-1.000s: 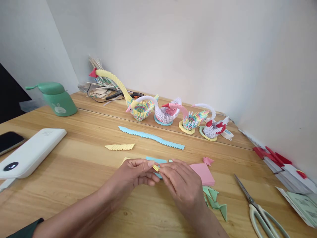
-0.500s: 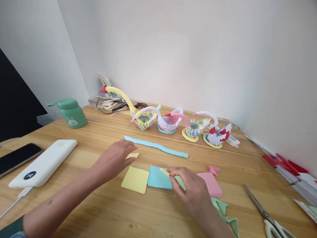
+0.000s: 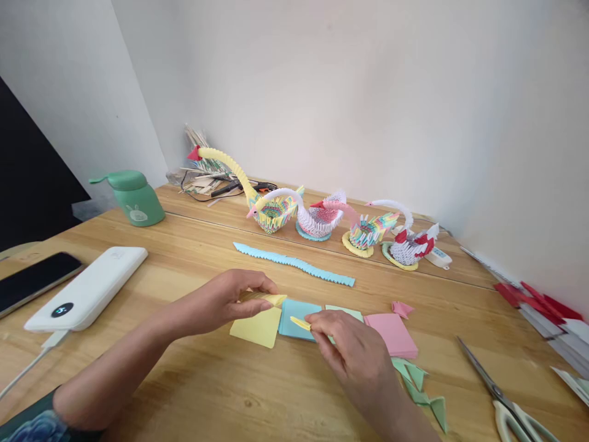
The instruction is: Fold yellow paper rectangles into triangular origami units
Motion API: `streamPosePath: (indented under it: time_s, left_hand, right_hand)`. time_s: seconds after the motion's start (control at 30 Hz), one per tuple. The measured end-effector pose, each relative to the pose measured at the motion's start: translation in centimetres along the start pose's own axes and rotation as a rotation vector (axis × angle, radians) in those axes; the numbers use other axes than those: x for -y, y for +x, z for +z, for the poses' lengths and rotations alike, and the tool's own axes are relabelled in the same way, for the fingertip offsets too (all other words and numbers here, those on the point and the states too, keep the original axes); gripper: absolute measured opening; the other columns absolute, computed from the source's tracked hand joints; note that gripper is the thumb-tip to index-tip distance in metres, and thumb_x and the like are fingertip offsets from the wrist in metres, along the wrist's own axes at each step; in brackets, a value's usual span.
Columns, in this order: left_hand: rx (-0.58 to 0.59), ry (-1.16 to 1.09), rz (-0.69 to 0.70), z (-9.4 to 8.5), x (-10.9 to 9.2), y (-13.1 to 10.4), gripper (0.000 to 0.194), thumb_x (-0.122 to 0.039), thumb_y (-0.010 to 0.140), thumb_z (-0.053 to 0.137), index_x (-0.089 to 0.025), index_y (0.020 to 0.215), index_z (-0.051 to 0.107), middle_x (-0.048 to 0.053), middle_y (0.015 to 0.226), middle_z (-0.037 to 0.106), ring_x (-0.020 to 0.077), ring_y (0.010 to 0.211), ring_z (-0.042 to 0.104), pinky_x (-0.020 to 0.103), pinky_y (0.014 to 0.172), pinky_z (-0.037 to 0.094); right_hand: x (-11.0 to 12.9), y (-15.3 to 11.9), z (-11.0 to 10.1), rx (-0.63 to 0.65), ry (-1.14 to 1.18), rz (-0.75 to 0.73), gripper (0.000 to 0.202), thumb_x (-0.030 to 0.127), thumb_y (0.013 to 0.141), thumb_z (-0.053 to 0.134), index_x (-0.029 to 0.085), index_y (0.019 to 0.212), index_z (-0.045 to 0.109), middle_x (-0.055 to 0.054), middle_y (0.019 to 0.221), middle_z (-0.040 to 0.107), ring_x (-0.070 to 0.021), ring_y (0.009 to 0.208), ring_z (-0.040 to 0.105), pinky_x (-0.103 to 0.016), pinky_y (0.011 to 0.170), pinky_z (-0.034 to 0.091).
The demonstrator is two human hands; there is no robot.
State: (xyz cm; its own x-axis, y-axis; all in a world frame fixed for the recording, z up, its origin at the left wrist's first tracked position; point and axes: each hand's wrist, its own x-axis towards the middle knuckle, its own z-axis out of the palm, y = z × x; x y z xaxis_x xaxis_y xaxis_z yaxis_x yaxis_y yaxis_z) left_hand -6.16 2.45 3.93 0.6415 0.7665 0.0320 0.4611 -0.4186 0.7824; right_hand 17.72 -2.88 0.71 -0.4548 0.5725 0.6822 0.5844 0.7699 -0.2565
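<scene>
My left hand (image 3: pixel 237 296) pinches a yellow folded paper strip (image 3: pixel 276 299), lifted above the yellow paper square (image 3: pixel 257 328); most of the strip is hidden by the fingers. Over the stack of blue squares (image 3: pixel 299 310), my right hand (image 3: pixel 345 337) grips a small folded yellow piece (image 3: pixel 300 323) between thumb and fingers, its tip pointing left. Light green paper (image 3: pixel 343 311) shows behind the right hand, and a stack of pink squares (image 3: pixel 393 334) lies to its right. Beyond both hands a long blue pleated strip (image 3: pixel 294 264) rests on the table.
Several paper swans (image 3: pixel 271 215) stand along the back. Scissors (image 3: pixel 499 393), green folded pieces (image 3: pixel 416 380) and a pink piece (image 3: pixel 402 309) lie right. On the left are a phone (image 3: pixel 39 279), a white power bank (image 3: pixel 87 288) and a green bottle (image 3: pixel 138 199).
My left hand has closed on the yellow strip and raised it toward the right hand. The right hand still holds its yellow piece. The view has shifted slightly.
</scene>
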Motion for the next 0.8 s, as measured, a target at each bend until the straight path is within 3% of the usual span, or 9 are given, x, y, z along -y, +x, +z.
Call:
streamPosePath:
  time_s: [0.2,0.8]
  left_hand:
    - [0.158,-0.178,0.089,-0.01,-1.02,-0.27,0.02,-0.027,0.089,0.051,-0.018,0.102,0.064,0.002,0.089,0.063,0.012,0.076,0.055,0.017,0.066,0.04]
    - [0.243,-0.082,0.144,-0.26,-0.89,-0.17,0.023,-0.028,0.09,0.049,-0.017,0.103,0.065,0.003,0.082,0.062,0.0119,0.071,0.054,0.018,0.064,0.04]
  right_hand:
    - [0.6,0.16,-0.45,0.018,0.085,0.02,0.015,0.006,0.087,0.048,0.02,0.091,0.053,-0.005,0.086,0.07,-0.016,0.08,0.066,-0.028,0.071,0.053]
    - [0.63,0.21,0.15,0.044,0.056,0.014,0.017,0.004,0.086,0.047,0.019,0.087,0.054,-0.004,0.081,0.071,-0.0154,0.073,0.066,-0.027,0.066,0.053]
